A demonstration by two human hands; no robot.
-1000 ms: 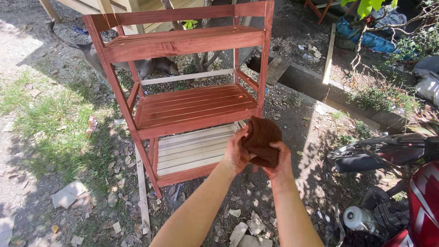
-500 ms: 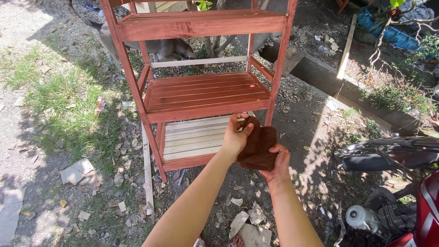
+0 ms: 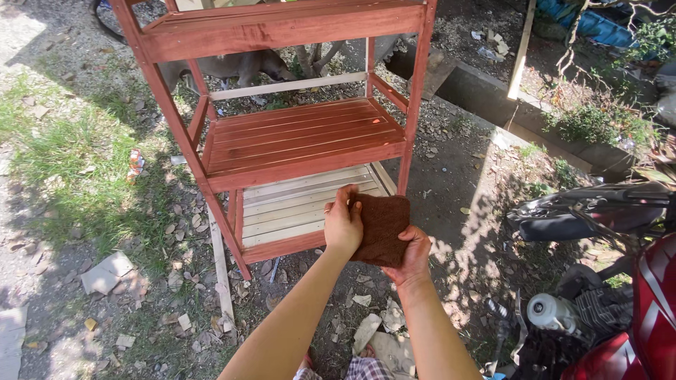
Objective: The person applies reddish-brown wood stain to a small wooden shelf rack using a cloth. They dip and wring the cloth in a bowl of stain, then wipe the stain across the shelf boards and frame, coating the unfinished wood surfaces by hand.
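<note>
Brown cloth (image 3: pixel 382 226) at frame centre is pinched between left hand (image 3: pixel 343 225) and right hand (image 3: pixel 412 255), fingers clamped on its edges, before the red wooden shelf (image 3: pixel 296 141)

Bare forearms — checked garment below

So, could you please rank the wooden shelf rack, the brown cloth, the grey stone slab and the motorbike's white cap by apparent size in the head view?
1. Wooden shelf rack, by far the largest.
2. Brown cloth, held in both hands close to the camera, so it looks larger than it is.
3. Grey stone slab.
4. White cap.
</note>
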